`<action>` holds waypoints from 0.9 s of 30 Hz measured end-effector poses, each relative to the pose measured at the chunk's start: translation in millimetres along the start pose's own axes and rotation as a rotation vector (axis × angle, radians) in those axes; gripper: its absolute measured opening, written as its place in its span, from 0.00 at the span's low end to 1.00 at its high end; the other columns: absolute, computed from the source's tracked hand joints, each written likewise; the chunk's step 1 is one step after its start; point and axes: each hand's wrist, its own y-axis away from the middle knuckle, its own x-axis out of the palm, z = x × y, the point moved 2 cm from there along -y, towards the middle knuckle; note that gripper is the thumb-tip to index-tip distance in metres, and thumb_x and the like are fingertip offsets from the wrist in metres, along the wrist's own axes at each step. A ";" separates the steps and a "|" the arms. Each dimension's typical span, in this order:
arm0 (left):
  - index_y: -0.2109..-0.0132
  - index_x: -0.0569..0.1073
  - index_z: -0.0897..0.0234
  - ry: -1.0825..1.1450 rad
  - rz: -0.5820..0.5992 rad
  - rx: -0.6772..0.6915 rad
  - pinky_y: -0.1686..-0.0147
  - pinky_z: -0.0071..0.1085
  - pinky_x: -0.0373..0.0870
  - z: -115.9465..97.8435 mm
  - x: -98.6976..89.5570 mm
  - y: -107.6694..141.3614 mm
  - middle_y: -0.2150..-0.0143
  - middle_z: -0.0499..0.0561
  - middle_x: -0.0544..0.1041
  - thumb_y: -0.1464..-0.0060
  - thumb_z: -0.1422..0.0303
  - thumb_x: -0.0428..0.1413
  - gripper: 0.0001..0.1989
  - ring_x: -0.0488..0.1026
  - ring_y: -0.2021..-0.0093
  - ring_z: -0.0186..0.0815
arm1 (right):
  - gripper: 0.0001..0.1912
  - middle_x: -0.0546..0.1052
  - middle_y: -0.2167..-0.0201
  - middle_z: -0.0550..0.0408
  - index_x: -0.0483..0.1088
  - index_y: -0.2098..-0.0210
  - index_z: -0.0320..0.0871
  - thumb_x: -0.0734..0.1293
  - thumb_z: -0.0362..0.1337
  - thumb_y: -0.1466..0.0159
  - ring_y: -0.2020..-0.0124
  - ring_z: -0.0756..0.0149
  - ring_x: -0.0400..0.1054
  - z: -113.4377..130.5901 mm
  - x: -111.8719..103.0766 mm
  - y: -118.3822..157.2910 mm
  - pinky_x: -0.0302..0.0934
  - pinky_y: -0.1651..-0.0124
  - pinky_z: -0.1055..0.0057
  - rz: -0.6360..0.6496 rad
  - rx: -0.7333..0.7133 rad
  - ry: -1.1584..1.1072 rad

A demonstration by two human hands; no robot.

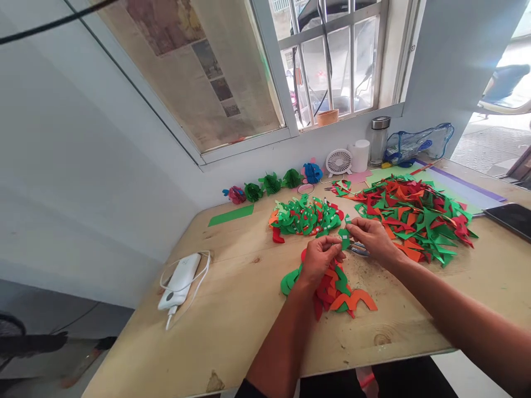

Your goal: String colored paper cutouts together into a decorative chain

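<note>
A small green paper cutout with a white patch is held up between my two hands. My left hand pinches its lower left side, fingers closed. At its upper right edge, my right hand is closed in a pinch; the exact contact is too small to make out. Beneath the right hand lies a metal tool with loop-like handles, partly hidden. Red, orange and green curved cutouts lie in a loose pile under my left wrist. Just beyond my hands sits a heap of green cutouts with white patches.
A big heap of paper scraps covers the right side, beside a black phone. At left lies a white power bank with its cable. Paper flowers, a small fan and a glass bottle line the wall.
</note>
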 end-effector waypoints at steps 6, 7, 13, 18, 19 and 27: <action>0.65 0.72 0.68 0.021 -0.005 -0.033 0.74 0.27 0.67 -3.2 -3.6 0.5 0.78 0.51 0.76 0.61 0.60 0.63 0.19 0.72 0.78 0.31 | 0.16 0.68 0.79 0.58 0.67 0.73 0.42 0.62 0.49 0.44 0.79 0.71 0.58 -3.7 -0.8 -4.8 0.54 0.76 0.73 -0.058 0.015 -0.053; 0.65 0.71 0.68 0.020 -0.024 -0.034 0.75 0.26 0.66 -3.7 -4.8 -0.6 0.77 0.51 0.76 0.62 0.59 0.63 0.19 0.72 0.78 0.31 | 0.16 0.70 0.78 0.57 0.68 0.71 0.42 0.62 0.49 0.43 0.79 0.71 0.60 -3.6 -1.3 -5.3 0.55 0.75 0.73 -0.074 0.014 -0.057; 0.66 0.70 0.68 0.054 -0.160 -0.025 0.80 0.23 0.61 -14.2 -11.7 -19.7 0.80 0.49 0.75 0.64 0.59 0.64 0.20 0.70 0.81 0.30 | 0.12 0.71 0.77 0.56 0.68 0.67 0.41 0.61 0.44 0.43 0.78 0.70 0.61 -3.4 -2.6 -6.7 0.57 0.74 0.73 -0.098 -0.011 -0.064; 0.64 0.68 0.67 0.040 -0.237 -0.031 0.80 0.24 0.63 -25.0 -16.9 -46.1 0.78 0.49 0.75 0.62 0.60 0.64 0.21 0.71 0.80 0.30 | 0.10 0.71 0.78 0.56 0.68 0.69 0.42 0.62 0.42 0.44 0.79 0.70 0.61 -5.3 -2.4 -7.5 0.57 0.74 0.72 -0.085 -0.031 -0.059; 0.63 0.67 0.67 0.030 -0.244 -0.040 0.81 0.24 0.63 -24.7 -18.2 -49.8 0.77 0.49 0.76 0.60 0.59 0.63 0.20 0.72 0.80 0.31 | 0.10 0.72 0.78 0.56 0.68 0.69 0.42 0.62 0.42 0.44 0.78 0.70 0.61 -5.4 -2.5 -7.7 0.58 0.74 0.72 -0.087 -0.032 -0.067; 0.54 0.62 0.65 -0.106 -0.409 0.047 0.85 0.20 0.58 -9.8 -30.2 -39.1 0.79 0.44 0.73 0.50 0.66 0.55 0.17 0.67 0.85 0.27 | 0.09 0.72 0.80 0.56 0.68 0.73 0.41 0.61 0.41 0.45 0.79 0.70 0.60 0.6 -2.2 -5.3 0.54 0.76 0.73 -0.062 -0.055 0.008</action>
